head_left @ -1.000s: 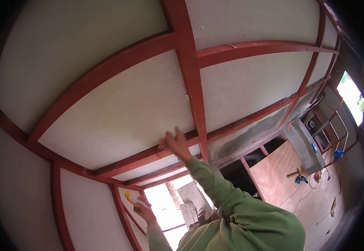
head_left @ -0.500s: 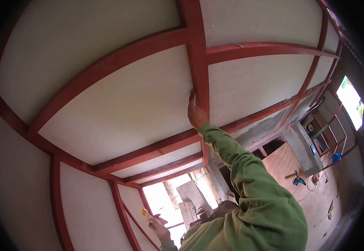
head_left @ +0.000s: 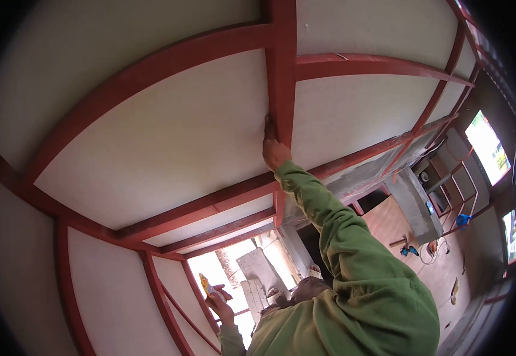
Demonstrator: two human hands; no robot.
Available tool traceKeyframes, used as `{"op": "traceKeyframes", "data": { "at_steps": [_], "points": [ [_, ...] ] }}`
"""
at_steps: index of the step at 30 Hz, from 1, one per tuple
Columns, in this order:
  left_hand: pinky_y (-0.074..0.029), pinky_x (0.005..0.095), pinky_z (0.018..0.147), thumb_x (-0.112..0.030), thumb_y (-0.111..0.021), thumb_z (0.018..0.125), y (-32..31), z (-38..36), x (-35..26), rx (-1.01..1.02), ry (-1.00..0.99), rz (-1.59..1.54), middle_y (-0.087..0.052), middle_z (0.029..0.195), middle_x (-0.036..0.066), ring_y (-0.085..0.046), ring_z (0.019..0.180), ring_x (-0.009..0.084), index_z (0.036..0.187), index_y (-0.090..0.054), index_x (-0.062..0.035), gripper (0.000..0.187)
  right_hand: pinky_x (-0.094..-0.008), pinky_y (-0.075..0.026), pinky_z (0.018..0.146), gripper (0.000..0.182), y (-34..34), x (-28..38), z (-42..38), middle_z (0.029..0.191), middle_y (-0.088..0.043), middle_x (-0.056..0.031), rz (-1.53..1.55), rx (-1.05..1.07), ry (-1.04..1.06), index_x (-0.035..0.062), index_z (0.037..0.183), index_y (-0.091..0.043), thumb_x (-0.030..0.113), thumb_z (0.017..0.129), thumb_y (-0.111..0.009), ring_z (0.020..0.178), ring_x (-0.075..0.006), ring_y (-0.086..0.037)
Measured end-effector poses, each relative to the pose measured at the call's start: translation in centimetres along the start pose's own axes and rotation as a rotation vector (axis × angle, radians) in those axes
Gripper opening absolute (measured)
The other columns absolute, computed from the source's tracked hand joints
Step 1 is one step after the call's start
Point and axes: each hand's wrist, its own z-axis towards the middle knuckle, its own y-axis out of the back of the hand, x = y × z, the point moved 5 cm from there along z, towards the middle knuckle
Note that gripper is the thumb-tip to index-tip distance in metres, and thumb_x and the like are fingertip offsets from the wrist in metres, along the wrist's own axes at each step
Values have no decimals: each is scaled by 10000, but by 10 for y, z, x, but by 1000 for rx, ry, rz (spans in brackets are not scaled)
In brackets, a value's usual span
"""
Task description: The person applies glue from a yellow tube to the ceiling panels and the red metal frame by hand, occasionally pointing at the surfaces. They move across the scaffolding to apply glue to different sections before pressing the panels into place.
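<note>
My right hand (head_left: 276, 151) is raised on a green-sleeved arm, its fingertips touching the edge where a red beam (head_left: 280, 89) meets a pale panel (head_left: 169, 136). Its fingers point along the beam, and I see nothing held in them. Lower left, my left hand (head_left: 221, 304) is closed around a small yellow-and-white tube (head_left: 206, 286), tip pointing up. The tube's lower part is hidden by the fingers.
Red beams (head_left: 216, 210) frame the pale panels overhead. Bright window openings (head_left: 488, 148) stand at the right. On a brown board (head_left: 397, 225) lie a hammer (head_left: 398, 242) and a blue-and-black item (head_left: 409, 251). A white cable (head_left: 427, 261) lies nearby.
The view has shifted slightly. The fingers of my right hand look closer together, still against the same beam. My left hand and the tube show a little higher and further left.
</note>
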Motion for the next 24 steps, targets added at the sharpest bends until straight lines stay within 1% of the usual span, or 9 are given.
{"op": "traceKeyframes", "data": {
  "at_steps": [4, 7, 9, 13, 15, 16, 18, 22, 24],
  "points": [
    [-414, 274, 494, -569, -388, 944, -3, -6, 0, -60, 41, -99, -441, 580, 21, -454, 513, 127, 916, -548, 34, 625, -540, -513, 727, 660, -53, -30, -12, 1104, -573, -329, 66, -90, 72, 43, 1476, -38, 64, 882, -326, 844, -451, -636],
    [-410, 284, 481, -584, -405, 932, 4, -14, 11, -93, 110, -96, -449, 582, 23, -454, 500, 126, 905, -545, 46, 646, -532, -518, 741, 662, -73, -33, -8, 1220, -508, -333, -118, -482, 209, 53, 1481, -29, 53, 886, -320, 865, -438, -640],
    [-408, 285, 476, -592, -406, 928, 12, -16, 17, -102, 129, -97, -451, 582, 25, -458, 492, 129, 906, -543, 47, 653, -504, -533, 710, 679, -89, -44, 1, 1149, -574, -297, -146, -17, 0, 53, 1478, 3, 36, 884, -324, 845, -425, -650],
    [-402, 277, 458, -611, -406, 917, 22, -22, 17, -140, 129, -82, -462, 584, 32, -466, 475, 130, 910, -535, 50, 674, -471, -534, 634, 736, -86, -74, -15, 993, -650, -241, -187, 154, 21, 57, 1472, 51, 57, 881, -387, 766, -393, -661],
    [-406, 266, 453, -600, -404, 923, 28, -21, 22, -181, 118, -85, -477, 603, 46, -466, 476, 127, 908, -528, 47, 659, -460, -508, 565, 838, -130, -106, -17, 787, -656, -209, -298, 484, 37, 62, 1464, 85, 92, 855, -490, 658, -383, -642],
    [-408, 265, 444, -590, -408, 927, 33, -21, 30, -217, 115, -82, -492, 629, 58, -468, 472, 130, 897, -518, 39, 639, -460, -508, 565, 838, -111, -94, -25, 787, -656, -209, -302, 474, 42, 62, 1464, 85, 92, 855, -490, 658, -383, -642],
    [-404, 266, 430, -580, -411, 930, 38, -21, 29, -186, 119, -93, -496, 629, 59, -468, 462, 130, 886, -512, 32, 622, -473, -476, 540, 919, -25, -33, -60, 669, -611, -221, -140, 198, 441, 65, 1455, 115, 123, 828, -555, 571, -388, -602],
    [-393, 268, 423, -532, -381, 959, 38, -15, 28, -187, 77, -88, -470, 576, 46, -467, 462, 123, 898, -525, 33, 586, -484, -469, 538, 933, 43, 12, -62, 635, -587, -227, -46, 144, 459, 57, 1450, 120, 123, 818, -564, 561, -415, -583],
    [-396, 267, 430, -528, -378, 961, 38, -8, 30, -163, 84, -82, -468, 573, 43, -467, 468, 122, 900, -528, 35, 586, -516, -493, 633, 910, 66, 26, -51, 845, -611, -313, -47, 119, 305, 53, 1463, 72, 132, 806, -553, 672, -448, -605]
  ]
}}
